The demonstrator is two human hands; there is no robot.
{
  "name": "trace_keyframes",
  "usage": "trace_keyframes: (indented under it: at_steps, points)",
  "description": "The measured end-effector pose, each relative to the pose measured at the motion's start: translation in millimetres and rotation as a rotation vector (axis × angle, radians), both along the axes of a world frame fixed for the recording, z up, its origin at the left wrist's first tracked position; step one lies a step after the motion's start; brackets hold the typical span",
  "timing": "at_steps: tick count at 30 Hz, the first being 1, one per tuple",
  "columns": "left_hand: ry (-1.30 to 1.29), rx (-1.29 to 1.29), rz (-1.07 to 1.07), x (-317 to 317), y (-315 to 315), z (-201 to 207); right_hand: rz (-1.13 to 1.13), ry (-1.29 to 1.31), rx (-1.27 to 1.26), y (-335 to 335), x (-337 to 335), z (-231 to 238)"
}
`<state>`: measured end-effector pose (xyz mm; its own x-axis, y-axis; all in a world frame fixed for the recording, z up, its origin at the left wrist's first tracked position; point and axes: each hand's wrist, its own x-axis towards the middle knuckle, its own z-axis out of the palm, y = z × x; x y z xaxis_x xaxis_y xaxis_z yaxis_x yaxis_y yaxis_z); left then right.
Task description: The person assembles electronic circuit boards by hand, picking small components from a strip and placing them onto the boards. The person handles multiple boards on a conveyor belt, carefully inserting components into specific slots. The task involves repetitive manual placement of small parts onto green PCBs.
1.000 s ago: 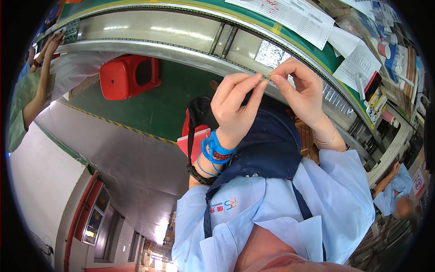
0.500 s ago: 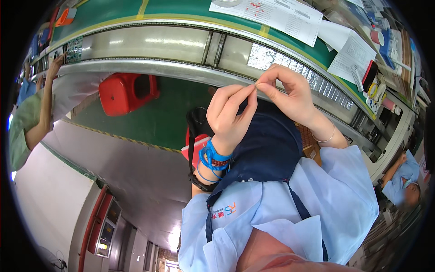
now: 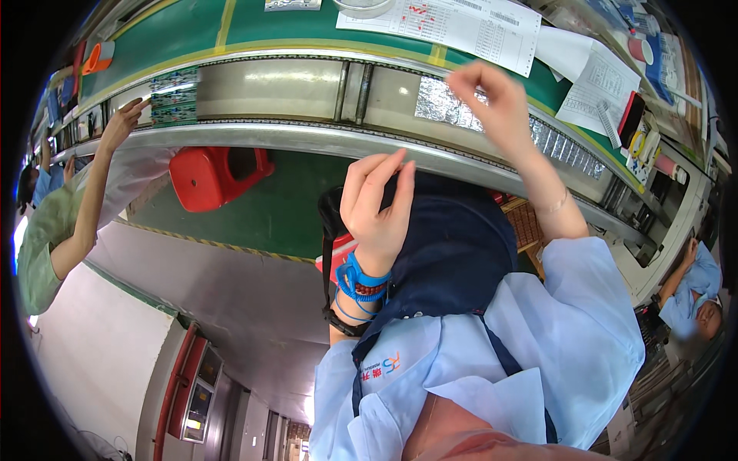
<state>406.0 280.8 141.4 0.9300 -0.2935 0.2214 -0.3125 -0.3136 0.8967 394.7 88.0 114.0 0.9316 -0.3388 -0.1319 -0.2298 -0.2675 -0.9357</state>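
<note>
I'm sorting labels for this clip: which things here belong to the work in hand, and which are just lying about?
In hand: right hand, raised by the silver foil strip on the conveyor rail; left hand, nothing visible in it.
Lying about: red stool; printed sheets.

Your left hand [image 3: 378, 203] is hovering open over your dark apron [image 3: 453, 253], fingers loosely curled and holding nothing, a blue coiled wrist strap [image 3: 361, 283] on its wrist. Your right hand [image 3: 492, 96] is reaching up over the foil strip [image 3: 461, 104] on the conveyor rail [image 3: 307, 138], fingertips pinched. A printed sheet [image 3: 453, 23] is lying on the green table [image 3: 184, 31]. A red stool [image 3: 211, 175] is standing beneath.
</note>
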Motion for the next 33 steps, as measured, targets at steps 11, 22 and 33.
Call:
trace_keyframes:
  at_steps: [11,22,33]
  points:
    - [0.026,0.027,0.006,1,1,-6,-0.134,0.038,0.068,-48,66,-114]
    - [0.040,0.020,0.053,5,1,-7,-0.066,-0.162,-0.378,-34,84,-132]
    - [0.073,-0.001,0.055,5,2,-10,-0.079,0.001,-0.590,-67,110,-117]
